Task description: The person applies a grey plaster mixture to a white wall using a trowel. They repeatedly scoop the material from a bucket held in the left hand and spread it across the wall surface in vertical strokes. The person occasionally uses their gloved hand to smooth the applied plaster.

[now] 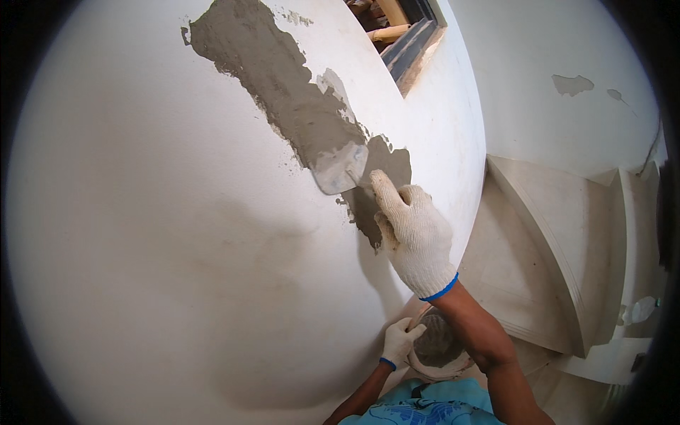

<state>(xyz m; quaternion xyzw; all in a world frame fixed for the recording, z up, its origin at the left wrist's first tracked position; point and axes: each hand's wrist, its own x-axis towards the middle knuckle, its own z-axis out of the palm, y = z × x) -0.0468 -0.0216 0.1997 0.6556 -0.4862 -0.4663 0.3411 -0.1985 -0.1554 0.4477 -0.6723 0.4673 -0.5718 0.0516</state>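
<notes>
My right hand [419,234], in a white knit glove with a blue cuff, is closed round the handle of a trowel. The pale, smeared blade of the trowel [340,168] lies against a long grey patch of wet mortar [283,92] on the white wall [156,212]. Lower down, my gloved left hand [401,342] grips the rim of a round bucket [464,365], its thumb over the edge. Grey mortar [435,340] sits inside the bucket. My right forearm hides part of the bucket, and the trowel's handle is mostly covered by my fingers.
An opening with a wooden frame [418,60] cuts into the wall at the upper right. Pale curving stairs [552,234] rise on the right. A crumpled clear plastic piece [639,310] lies on a step. The far wall [538,42] has chipped spots.
</notes>
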